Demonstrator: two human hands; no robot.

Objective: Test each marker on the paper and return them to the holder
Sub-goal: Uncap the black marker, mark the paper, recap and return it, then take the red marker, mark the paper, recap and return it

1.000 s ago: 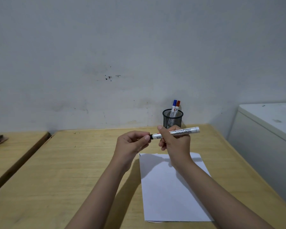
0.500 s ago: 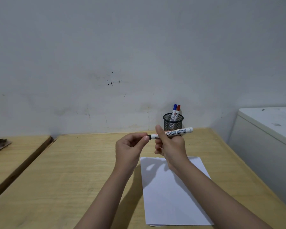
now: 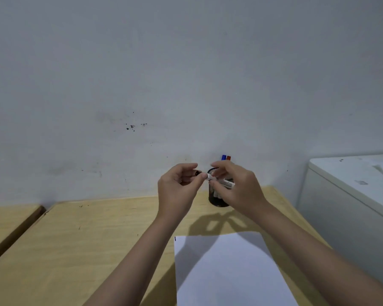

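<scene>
Pinching one white marker (image 3: 224, 183) – right hand (image 3: 237, 191); cap (image 3: 197, 173) – left hand (image 3: 177, 191)

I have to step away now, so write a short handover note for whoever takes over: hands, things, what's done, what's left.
Left hand: pinching the small black cap.
Right hand: gripping the white-barrelled marker, raised in front of the black mesh holder.
Cap and barrel look just apart; blurred.
Blue-capped marker and red-capped marker stand in the holder.
White paper sheet lies on the wooden table, with one short dark mark at its far left corner.
Left: sort this marker, test the others, return all.
</scene>
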